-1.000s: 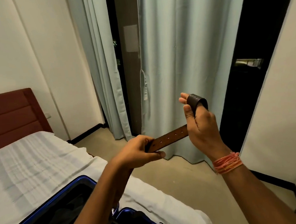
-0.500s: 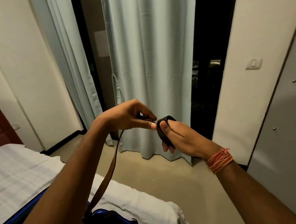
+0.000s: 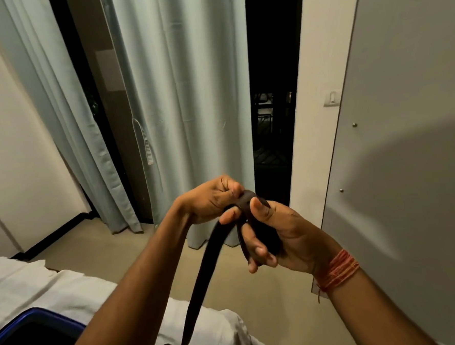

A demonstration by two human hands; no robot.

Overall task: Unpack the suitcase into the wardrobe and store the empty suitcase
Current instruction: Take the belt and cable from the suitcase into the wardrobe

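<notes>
A dark brown leather belt (image 3: 200, 275) is partly coiled around the fingers of my right hand (image 3: 275, 236), whose thumb presses on the coil's top. My left hand (image 3: 212, 197) pinches the belt just left of the coil, at chest height. The belt's free length hangs down toward the blue suitcase (image 3: 31, 331), which lies open on the bed at the lower left. The grey wardrobe door (image 3: 410, 134) with small round knobs fills the right side; it looks closed.
The bed with a white sheet (image 3: 68, 288) runs along the bottom left. Pale curtains (image 3: 185, 108) hang ahead beside a dark doorway (image 3: 273, 116). A light switch (image 3: 332, 98) sits on the white wall. Beige floor lies between bed and wardrobe.
The view has swung right, bringing the wardrobe door in. My hands came together and another turn of belt has gone round my right fingers; the loose end now hangs straight down.
</notes>
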